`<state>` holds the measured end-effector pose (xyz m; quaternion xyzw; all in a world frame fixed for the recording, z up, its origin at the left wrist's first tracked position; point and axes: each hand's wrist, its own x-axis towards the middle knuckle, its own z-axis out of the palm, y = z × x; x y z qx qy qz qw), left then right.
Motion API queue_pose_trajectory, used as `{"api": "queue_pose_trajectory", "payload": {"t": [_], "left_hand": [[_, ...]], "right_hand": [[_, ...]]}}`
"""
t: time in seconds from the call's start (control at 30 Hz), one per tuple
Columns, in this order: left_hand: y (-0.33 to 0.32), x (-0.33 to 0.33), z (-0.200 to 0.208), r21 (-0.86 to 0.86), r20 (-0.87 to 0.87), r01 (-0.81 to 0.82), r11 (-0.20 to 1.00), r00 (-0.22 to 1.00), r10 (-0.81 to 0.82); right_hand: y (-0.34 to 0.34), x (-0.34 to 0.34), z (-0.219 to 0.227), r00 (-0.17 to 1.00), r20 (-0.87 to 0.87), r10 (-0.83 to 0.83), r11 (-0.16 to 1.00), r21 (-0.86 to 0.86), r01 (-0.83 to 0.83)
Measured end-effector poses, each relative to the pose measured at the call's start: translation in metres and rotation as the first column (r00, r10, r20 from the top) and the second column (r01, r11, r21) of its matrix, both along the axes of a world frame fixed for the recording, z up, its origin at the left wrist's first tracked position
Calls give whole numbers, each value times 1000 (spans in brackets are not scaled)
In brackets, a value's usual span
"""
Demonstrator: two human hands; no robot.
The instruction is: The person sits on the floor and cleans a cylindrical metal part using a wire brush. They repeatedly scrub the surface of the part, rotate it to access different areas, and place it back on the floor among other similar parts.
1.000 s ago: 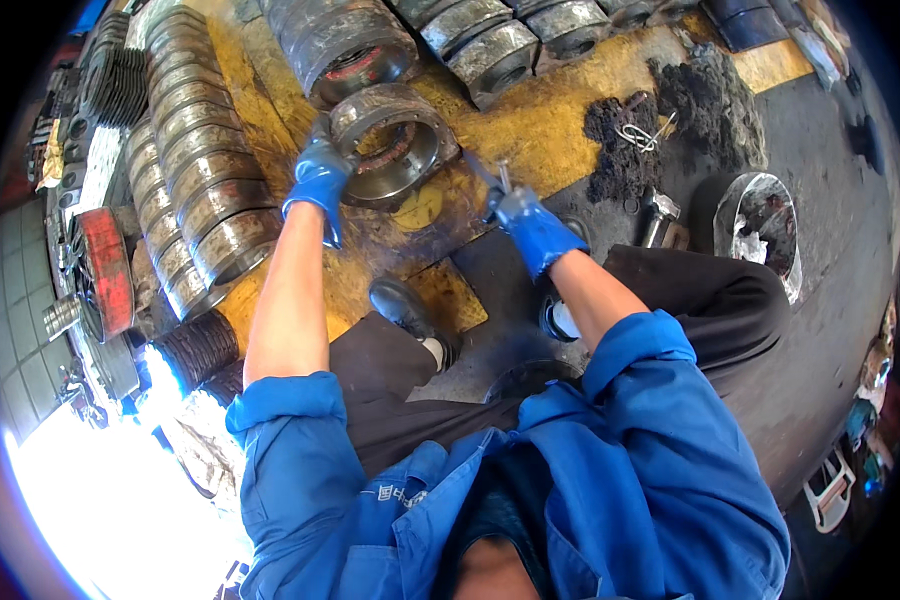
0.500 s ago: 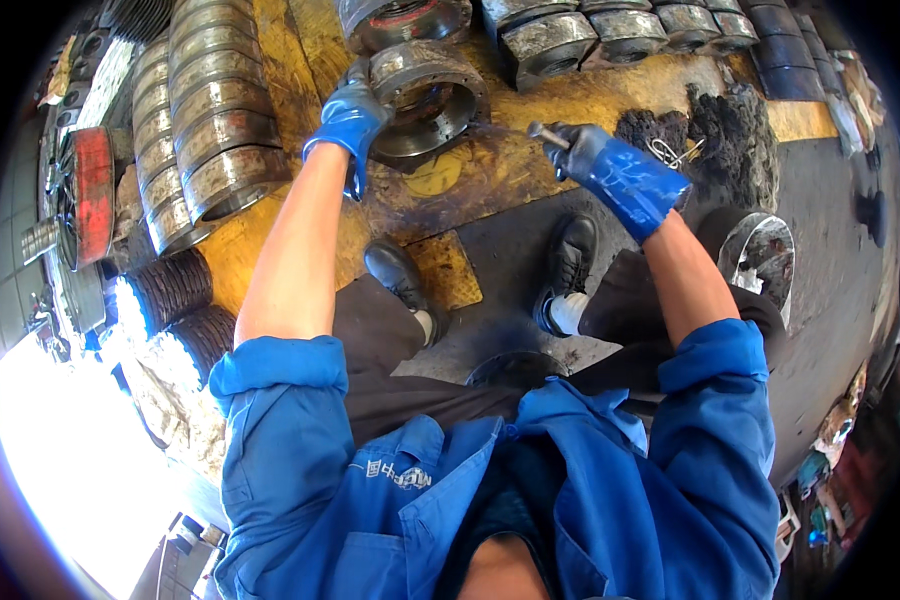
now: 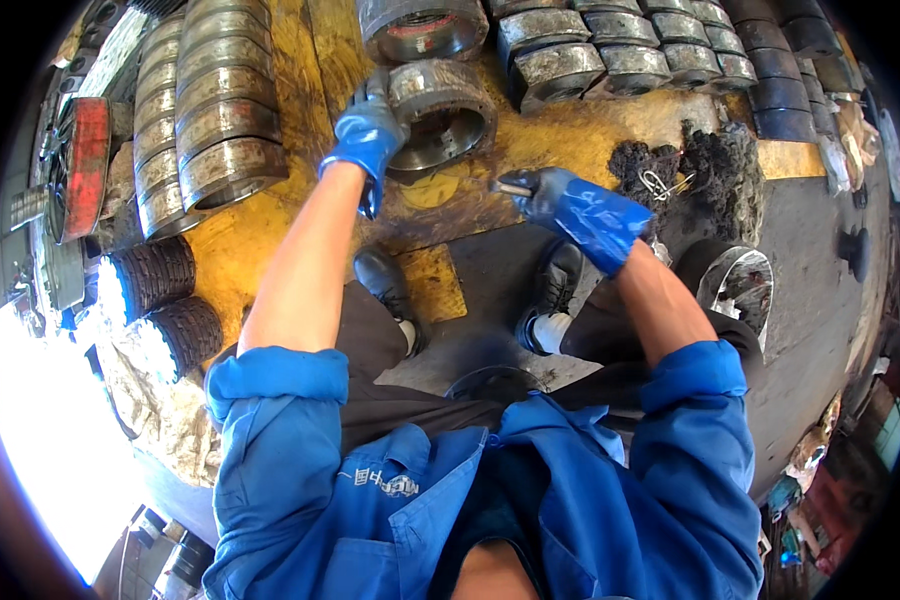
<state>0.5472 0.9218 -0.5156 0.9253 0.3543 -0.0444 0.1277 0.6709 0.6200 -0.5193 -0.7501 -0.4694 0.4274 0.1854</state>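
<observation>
My left hand (image 3: 368, 135), in a blue glove, grips the near rim of a rusty metal ring (image 3: 440, 112) that lies tilted on the yellow floor patch. My right hand (image 3: 580, 212), also in a blue glove, is closed around a small metal tool (image 3: 513, 188) whose tip points left, a short way right of the ring and apart from it. Both forearms are bare, with blue sleeves rolled to the elbow. My two black shoes (image 3: 388, 283) rest on the dark floor below the hands.
A row of similar metal rings (image 3: 202, 110) lies stacked on the left, more of the rings (image 3: 630, 55) line the top. A dark pile of shavings (image 3: 690, 170) lies on the right, with a shiny round drum part (image 3: 738, 285) below it. Ribbed black rollers (image 3: 165, 300) sit at lower left.
The view has shifted so the ring and hands sit higher in frame. My right hand has moved away from the ring to the right, still holding the tool; the left keeps its grip.
</observation>
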Motion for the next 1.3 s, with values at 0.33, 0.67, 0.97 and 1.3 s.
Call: {"api": "queue_pose_trajectory", "payload": {"t": [0.33,0.67,0.97,1.3], "left_hand": [[-73,-34,6,128,190,109,986,973,-132],[-22,-58,-9,-645,388,28,764,873,296],[-2,-26,-30,-523,532,92,848,812,240],[21,-4,5,-615,141,6,789,985,102]], "right_hand": [[-82,14,149,966,36,-255,941,-221,257],[-105,-5,139,672,-318,-668,711,-6,703],[-30,-23,64,507,-531,-679,378,338,862],[101,-53,-27,261,-803,-536,-120,379,918]]}}
